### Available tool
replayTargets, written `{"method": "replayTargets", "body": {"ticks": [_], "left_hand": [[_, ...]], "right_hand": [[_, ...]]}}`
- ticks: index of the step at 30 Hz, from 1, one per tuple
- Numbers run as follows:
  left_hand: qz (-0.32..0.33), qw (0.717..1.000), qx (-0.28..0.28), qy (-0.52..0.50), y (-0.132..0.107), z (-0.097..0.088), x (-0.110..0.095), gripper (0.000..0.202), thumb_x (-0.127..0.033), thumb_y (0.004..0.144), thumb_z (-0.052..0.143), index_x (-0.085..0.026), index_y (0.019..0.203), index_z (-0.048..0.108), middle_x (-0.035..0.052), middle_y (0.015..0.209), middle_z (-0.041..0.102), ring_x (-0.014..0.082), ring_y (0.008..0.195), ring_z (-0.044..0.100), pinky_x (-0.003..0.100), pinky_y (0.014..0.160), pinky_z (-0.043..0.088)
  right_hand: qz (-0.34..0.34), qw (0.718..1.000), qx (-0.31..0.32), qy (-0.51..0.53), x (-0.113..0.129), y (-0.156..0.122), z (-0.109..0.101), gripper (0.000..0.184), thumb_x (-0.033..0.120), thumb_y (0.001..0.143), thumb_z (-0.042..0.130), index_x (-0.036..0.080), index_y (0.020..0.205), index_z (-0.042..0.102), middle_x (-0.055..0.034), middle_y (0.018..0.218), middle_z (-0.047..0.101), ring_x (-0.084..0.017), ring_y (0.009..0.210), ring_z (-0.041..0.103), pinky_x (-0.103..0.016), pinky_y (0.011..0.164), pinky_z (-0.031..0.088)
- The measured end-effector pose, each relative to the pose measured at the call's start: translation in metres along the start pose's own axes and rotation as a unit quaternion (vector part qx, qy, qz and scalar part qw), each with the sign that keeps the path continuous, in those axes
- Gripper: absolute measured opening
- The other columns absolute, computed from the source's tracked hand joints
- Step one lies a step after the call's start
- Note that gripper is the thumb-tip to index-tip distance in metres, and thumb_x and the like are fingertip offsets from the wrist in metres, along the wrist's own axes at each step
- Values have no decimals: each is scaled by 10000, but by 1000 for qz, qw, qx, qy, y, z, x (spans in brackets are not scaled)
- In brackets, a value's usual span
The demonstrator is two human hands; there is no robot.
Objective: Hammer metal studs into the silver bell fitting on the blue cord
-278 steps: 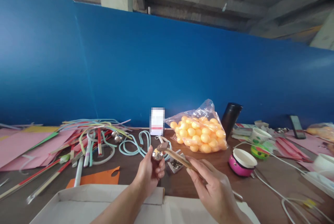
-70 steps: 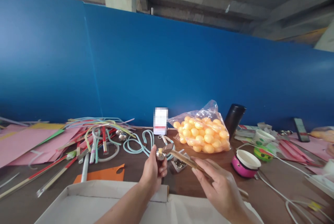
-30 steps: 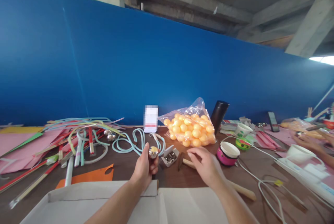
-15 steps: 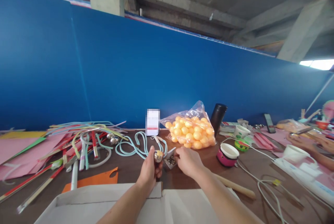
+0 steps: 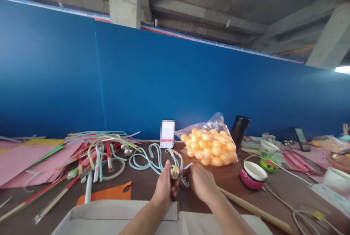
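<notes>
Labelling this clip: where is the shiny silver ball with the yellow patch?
In the head view, the shiny silver ball is below centre, in the left hand, just left of the small box of metal pieces.

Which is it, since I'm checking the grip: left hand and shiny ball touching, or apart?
Touching. The head view shows the left hand gripping the shiny ball against its fingers.

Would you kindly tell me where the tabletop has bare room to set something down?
One bare patch lies between the bag of orange balls, right hand, wooden handle and pink bowl; another, between the blue cord, orange sheet, white cardboard and left hand. The far left is crowded with tubes and paper.
</notes>
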State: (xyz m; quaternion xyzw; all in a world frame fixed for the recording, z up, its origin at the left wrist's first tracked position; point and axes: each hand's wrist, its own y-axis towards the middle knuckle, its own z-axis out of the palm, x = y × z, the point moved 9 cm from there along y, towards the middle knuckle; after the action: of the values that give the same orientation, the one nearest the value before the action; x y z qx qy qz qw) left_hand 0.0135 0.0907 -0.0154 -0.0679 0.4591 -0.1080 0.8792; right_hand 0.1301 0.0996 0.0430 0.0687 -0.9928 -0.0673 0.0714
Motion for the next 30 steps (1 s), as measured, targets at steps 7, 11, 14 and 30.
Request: {"method": "replayTargets", "body": {"ticks": [7, 11, 14, 30], "left_hand": [[3, 1000, -8, -7, -1, 0, -1, 622, -724, 703, 443, -123, 702, 601, -61, 388, 382, 39, 335, 216, 193, 346, 157], [2, 1000, -11, -8, 0, -2, -1, 618, -728, 691, 456, -125, 683, 590, -58, 399, 391, 33, 338, 204, 191, 345, 147], [0, 1000, -13, -18, 0, -3, -1, 602, -712, 701, 466, -124, 713, 594, -55, 413, 406, 34, 341, 213, 186, 343, 150], [-7, 998, 5, -65, -1, -1, -4, 490, -639, 734, 515, -152, 686, 533, -44, 444, 436, 46, 367, 285, 184, 366, 195]], "right_hand": [[25, 996, -48, 67, -17, -4, -16, 146, 183, 872, 367, 191, 815, 501, -82, 874, 650, -213, 776, 634, -287, 605, 388], [26, 962, -74, 263, -26, -4, -19, 138, 240, 883, 363, 222, 771, 442, -18, 682, 624, -169, 628, 620, -259, 553, 427], [39, 914, -52, 401, -27, -2, -9, 127, 296, 863, 405, 231, 762, 444, -10, 685, 614, -167, 611, 632, -242, 494, 469], [23, 753, 43, 656, 20, -13, -12, 233, 347, 714, 685, 142, 792, 606, 0, 671, 640, -106, 542, 591, -238, 520, 509]]}}
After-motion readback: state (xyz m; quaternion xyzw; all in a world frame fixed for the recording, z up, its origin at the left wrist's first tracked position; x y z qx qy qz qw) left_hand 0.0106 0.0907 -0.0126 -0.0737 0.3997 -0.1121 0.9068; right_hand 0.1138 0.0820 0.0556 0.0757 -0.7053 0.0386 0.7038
